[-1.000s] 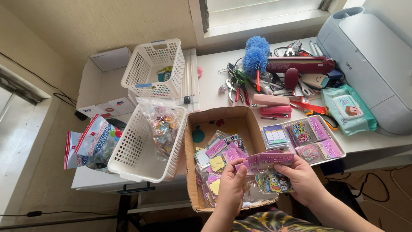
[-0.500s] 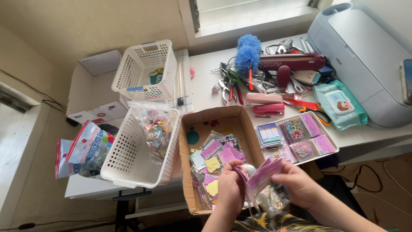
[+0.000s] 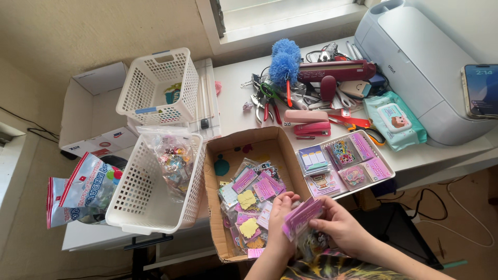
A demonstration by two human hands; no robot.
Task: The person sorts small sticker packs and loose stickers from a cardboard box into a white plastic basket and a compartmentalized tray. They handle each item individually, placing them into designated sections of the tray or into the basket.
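Note:
Both hands hold a small stack of pink-topped sticker packets [image 3: 302, 218] over the front right corner of an open cardboard box [image 3: 213, 207]. My left hand [image 3: 280, 215] grips the stack's left side, and my right hand [image 3: 340, 229] pinches its right side. The stack is tilted, with its pink header cards fanned slightly. Inside the box lie several more pink and yellow sticker packets [image 3: 251, 194] and a teal round piece [image 3: 222, 167]. A white tray [image 3: 388, 168] of sorted packets sits just right of the box.
Two white baskets stand at the left, the near basket [image 3: 137, 207] holding a clear bag of small items [image 3: 175, 161] and the far basket [image 3: 158, 91]. A pink stapler [image 3: 309, 124], pliers, a blue duster [image 3: 284, 63], a wipes pack [image 3: 394, 120], a grey machine [image 3: 423, 62] and a phone [image 3: 480, 91] crowd the desk.
The packet stack has turned from a flat, face-up hold to a tilted, edge-on hold and dropped a little toward me. The view has shifted slightly to the left.

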